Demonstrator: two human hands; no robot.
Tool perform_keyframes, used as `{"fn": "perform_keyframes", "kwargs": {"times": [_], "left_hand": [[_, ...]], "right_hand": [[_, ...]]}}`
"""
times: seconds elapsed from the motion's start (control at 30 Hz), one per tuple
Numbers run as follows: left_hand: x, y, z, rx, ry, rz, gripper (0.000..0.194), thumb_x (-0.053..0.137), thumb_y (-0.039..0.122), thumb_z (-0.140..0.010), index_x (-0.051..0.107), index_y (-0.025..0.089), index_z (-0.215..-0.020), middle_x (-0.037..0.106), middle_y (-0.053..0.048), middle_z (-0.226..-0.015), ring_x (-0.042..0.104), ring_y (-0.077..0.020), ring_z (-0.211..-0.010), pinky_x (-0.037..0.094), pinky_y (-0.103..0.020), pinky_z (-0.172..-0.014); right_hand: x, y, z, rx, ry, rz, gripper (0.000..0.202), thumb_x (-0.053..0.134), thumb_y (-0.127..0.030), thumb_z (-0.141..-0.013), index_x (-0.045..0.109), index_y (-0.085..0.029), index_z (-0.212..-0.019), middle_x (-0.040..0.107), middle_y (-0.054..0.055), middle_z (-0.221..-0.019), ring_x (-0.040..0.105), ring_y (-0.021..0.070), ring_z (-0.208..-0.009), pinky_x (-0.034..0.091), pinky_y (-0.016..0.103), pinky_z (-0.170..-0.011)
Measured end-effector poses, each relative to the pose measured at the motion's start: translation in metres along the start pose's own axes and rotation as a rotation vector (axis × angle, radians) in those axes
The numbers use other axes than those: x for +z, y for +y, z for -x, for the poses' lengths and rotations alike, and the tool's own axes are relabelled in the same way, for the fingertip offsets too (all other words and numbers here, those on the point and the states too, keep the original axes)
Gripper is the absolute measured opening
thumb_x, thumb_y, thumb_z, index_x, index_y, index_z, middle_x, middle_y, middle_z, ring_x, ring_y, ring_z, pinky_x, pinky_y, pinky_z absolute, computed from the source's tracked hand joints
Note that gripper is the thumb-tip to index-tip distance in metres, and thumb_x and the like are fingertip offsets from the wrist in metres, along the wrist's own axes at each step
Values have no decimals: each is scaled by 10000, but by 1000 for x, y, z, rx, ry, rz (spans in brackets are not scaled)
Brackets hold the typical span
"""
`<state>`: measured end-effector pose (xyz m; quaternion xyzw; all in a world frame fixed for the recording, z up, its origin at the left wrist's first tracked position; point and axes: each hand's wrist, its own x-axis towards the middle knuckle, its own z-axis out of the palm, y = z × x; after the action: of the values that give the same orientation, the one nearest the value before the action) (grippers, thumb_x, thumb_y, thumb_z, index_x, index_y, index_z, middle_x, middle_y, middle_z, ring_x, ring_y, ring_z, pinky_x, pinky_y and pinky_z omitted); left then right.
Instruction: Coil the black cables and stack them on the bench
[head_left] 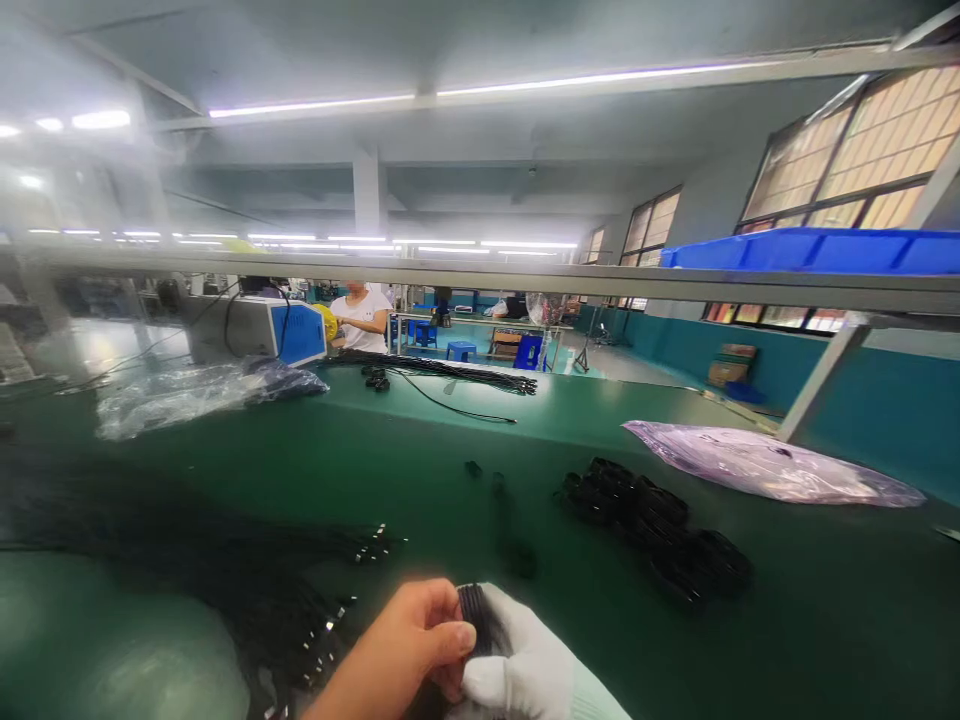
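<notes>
Low in the head view, a small coil of black cable (474, 612) is pinched between both hands above the green table (420, 460). My left hand (424, 630), bare, has its thumb and fingers closed on the coil's left side. My right hand (517, 650), in a white glove, wraps its right side. The coil's lower part is hidden by the fingers. To the left lies a spread of loose black cables (225, 560) with shiny metal ends. A pile of coiled black cables (652, 520) rests to the right.
A pinkish plastic bag (772, 465) lies at the right, and clear plastic wrap (202, 390) at the left beside a blue-and-white machine (292, 330). More straight black cables (442, 370) lie at the back. A metal rail (480, 272) crosses overhead, bearing a blue tray (817, 250). A person (364, 315) sits beyond.
</notes>
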<state>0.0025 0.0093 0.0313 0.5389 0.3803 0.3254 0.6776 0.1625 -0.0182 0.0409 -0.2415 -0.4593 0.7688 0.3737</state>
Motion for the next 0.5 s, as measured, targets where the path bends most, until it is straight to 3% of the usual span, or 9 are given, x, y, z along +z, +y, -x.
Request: {"fn": "perform_keyframes", "kwargs": {"times": [0.07, 0.13, 0.2, 0.27, 0.4, 0.5], "left_hand": [[-1, 6, 3, 59, 153, -270, 196, 546, 356, -759, 535, 172, -689, 581, -6, -590, 537, -142, -523, 437, -256, -526], [0, 7, 6, 256, 324, -558, 128, 496, 225, -763, 609, 187, -809, 627, -33, -769, 581, -167, -659, 456, -270, -615], [2, 2, 7, 491, 414, -740, 290, 461, 105, -720, 638, 221, -918, 617, -35, -897, 585, -176, -776, 452, -274, -703], [3, -7, 5, 630, 434, -805, 348, 423, 55, -712, 659, 224, -904, 606, -32, -848, 583, -174, -767, 446, -268, -698], [3, -14, -3, 623, 447, -722, 315, 446, 24, -704, 679, 211, -804, 596, -1, -714, 583, -139, -662, 430, -218, -606], [2, 4, -8, 540, 421, -692, 283, 472, 21, -669, 672, 198, -759, 591, 8, -710, 569, -129, -648, 417, -213, -595]], "right_hand": [[-2, 3, -2, -2, 22, -61, 465, 763, -294, -673, 523, -141, -1040, 570, 58, -919, 574, 160, -800, 463, 291, -690], [-5, 7, -6, -11, 44, -37, 471, 764, -244, -638, 552, -152, -1048, 563, 58, -978, 577, 187, -868, 473, 331, -745], [-9, 12, -12, -61, 55, 58, 465, 752, -174, -596, 579, -158, -1027, 571, 45, -971, 575, 209, -908, 464, 368, -811], [-12, 17, -17, -131, 50, 112, 466, 752, -149, -564, 592, -162, -1002, 587, 39, -946, 571, 223, -930, 448, 395, -865], [-12, 20, -18, -109, 56, 54, 554, 794, -242, -575, 575, -170, -1079, 587, 40, -938, 593, 222, -896, 460, 406, -851], [-11, 18, -12, -67, 2, -88, 554, 757, -296, -674, 531, -166, -1163, 600, 60, -936, 612, 201, -869, 479, 335, -761]]}}
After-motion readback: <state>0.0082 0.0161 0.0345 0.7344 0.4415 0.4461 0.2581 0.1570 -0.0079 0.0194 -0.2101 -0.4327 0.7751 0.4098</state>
